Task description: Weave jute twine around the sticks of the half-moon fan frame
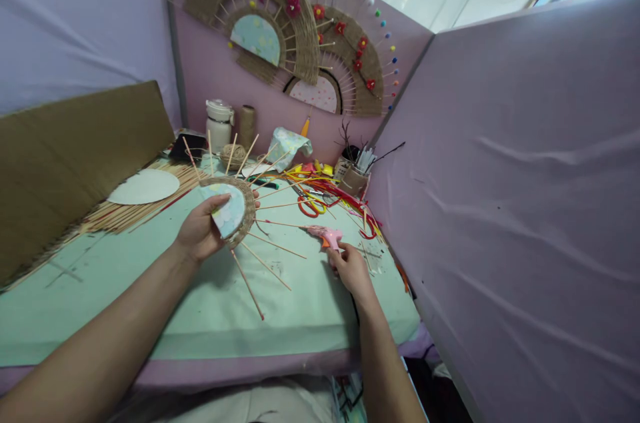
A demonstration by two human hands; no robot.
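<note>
My left hand (203, 228) grips a half-round craft piece (231, 215) by its flat side, thumb on the pale blue patterned face and fingertips showing past the far edge. Brown twine is wound along its curved rim, and several thin wooden sticks (274, 247) fan outward from it. In my right hand (351, 268) is a pink hot glue gun (327, 235), its nozzle pointing left near the end of one stick. My right fingers wrap round the handle. Both hands are above the green tablecloth (200, 316).
Loose sticks (120, 213) and a white oval (145, 186) lie left by a cardboard sheet (80, 163). Red-handled scissors (311, 206), coloured pipe cleaners (345, 200), a twine ball (233, 156) and a white jar (219, 123) stand or lie behind. Finished fan shapes (307, 43) hang on the back panel.
</note>
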